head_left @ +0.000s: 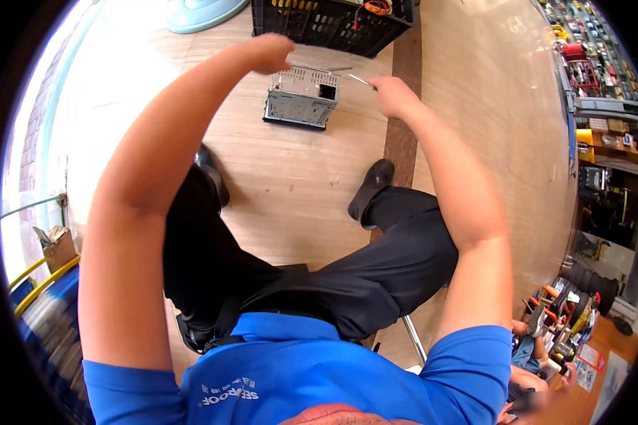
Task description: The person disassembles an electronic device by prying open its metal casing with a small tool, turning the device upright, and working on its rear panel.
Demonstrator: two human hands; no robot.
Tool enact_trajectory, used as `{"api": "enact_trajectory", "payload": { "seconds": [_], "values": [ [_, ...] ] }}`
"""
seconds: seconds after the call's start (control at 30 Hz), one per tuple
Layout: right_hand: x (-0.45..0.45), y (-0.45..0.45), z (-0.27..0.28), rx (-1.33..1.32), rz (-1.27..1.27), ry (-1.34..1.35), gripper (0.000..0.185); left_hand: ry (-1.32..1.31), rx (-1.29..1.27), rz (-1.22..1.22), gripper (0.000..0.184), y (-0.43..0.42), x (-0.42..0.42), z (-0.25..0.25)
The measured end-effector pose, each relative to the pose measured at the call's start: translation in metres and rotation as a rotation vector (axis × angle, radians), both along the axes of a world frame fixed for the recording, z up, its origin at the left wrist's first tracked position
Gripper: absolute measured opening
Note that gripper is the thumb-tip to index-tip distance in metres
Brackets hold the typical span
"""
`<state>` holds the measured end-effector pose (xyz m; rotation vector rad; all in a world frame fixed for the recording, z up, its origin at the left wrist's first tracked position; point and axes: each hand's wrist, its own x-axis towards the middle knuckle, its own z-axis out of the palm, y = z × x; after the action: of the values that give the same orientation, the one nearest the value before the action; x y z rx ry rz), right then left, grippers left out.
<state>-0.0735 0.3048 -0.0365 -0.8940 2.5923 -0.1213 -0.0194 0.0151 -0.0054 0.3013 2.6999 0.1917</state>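
A metal box-shaped unit (301, 99) with slotted panels and a dark front edge sits on the tiled floor. My left hand (271, 54) is at its upper left corner, fingers bent and mostly hidden; whether it grips anything does not show. To the right of the unit, my right hand (393, 95) is closed on a thin metal tool (361, 80), whose tip points left toward the unit's upper right edge. A thin dark strip (339, 69) lies along that edge.
A black plastic crate (333, 27) with orange and red items stands just beyond the unit. A light blue round base (204, 14) is at the upper left. My shoes flank the floor area. Another person's limbs (532, 375) and cluttered shelves are at right.
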Motion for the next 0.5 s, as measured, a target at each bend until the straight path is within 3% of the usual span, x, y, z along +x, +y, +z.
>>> {"api": "enact_trajectory", "payload": {
  "seconds": [0.07,0.17,0.23,0.27,0.37,0.5],
  "values": [
    [0.003,-0.007,0.006,-0.013,0.017,-0.026,0.04,-0.218,-0.045,0.011,0.068,-0.004,-0.028,-0.068],
    [-0.001,-0.003,-0.003,0.052,-0.041,-0.042,0.038,-0.314,-0.031,0.054,0.081,0.02,-0.033,-0.108],
    [-0.006,-0.002,-0.004,0.056,-0.111,0.042,0.029,0.044,-0.031,0.137,0.089,0.04,-0.022,-0.128],
    [-0.007,0.001,-0.002,0.064,-0.114,0.026,0.029,0.027,-0.024,0.133,0.089,0.047,-0.025,-0.135],
    [-0.011,0.011,0.001,0.039,-0.105,0.006,0.025,0.02,-0.191,0.021,0.118,0.062,-0.034,-0.15],
    [-0.008,0.03,-0.004,0.017,-0.128,0.018,0.027,-0.112,-0.166,0.052,0.119,0.063,-0.036,-0.156]
  ]
}}
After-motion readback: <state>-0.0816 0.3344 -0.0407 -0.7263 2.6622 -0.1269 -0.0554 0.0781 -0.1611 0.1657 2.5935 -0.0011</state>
